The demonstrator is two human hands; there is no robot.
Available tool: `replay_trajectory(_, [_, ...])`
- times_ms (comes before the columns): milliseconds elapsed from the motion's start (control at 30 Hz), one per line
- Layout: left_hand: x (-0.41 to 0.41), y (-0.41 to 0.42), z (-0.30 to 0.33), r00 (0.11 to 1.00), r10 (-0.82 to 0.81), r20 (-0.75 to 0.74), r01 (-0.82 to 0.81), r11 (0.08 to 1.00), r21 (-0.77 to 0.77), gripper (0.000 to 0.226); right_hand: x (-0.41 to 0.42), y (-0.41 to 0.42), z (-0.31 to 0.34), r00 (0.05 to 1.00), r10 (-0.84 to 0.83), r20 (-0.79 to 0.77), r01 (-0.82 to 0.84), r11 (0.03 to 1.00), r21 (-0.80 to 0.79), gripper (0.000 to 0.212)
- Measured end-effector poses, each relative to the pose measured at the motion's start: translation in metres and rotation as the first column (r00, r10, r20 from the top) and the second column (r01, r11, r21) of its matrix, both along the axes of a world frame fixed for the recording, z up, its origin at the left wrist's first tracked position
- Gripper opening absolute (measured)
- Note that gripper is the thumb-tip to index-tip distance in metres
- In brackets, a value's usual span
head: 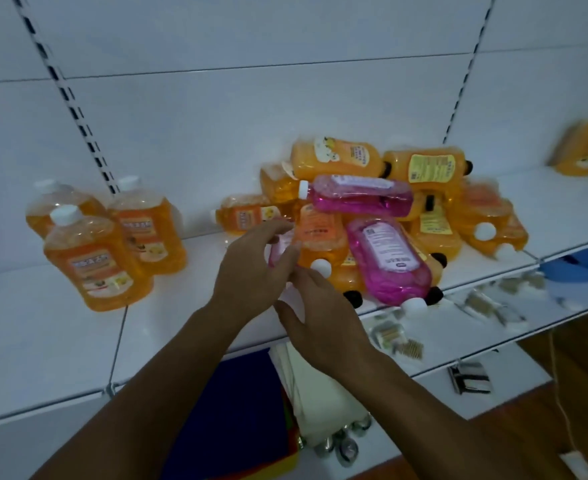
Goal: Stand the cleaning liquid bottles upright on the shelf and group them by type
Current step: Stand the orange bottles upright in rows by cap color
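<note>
While both arms are reaching in from the near edge, the right hand is hovering with fingers spread and holding nothing, and the left hand is curling its fingers around a small pink bottle, probably to lift it clear of the pile. Just beyond, on the white shelf, orange and pink bottles are lying heaped on their sides: a pink bottle at the front is pointing its cap over the shelf edge, and another pink bottle is resting across the heap. Farther left, three orange bottles are standing upright together, apparently the group already sorted. At far right, one more orange bottle is lying apart.
</note>
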State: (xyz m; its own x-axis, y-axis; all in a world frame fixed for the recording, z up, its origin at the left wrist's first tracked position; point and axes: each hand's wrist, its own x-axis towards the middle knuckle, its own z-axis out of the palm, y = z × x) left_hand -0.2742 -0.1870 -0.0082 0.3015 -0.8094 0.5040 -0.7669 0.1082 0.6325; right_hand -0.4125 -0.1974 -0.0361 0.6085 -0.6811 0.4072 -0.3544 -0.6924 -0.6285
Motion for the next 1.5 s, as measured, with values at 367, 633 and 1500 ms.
replay_trajectory(367, [0.008,-0.076,0.031,0.996,-0.061,-0.067,0.065,0.996,0.056,0.049,-0.037,-0.076,0.070,0.901,-0.433,0.030,0.425,0.865,-0.266,0.045])
replay_trajectory(633, [-0.003,-0.110,0.036,0.989,0.098,-0.110,-0.085,0.989,0.124,0.058,-0.070,-0.159,0.069,0.881,-0.448,-0.152,0.466,0.878,0.111,0.090])
replay_trajectory(1500, [0.000,-0.017,0.073,0.887,0.197,-0.417,-0.291,0.940,-0.175,0.044,-0.022,-0.113,0.078,0.937,-0.068,0.342,0.061,0.998,0.030,0.053])
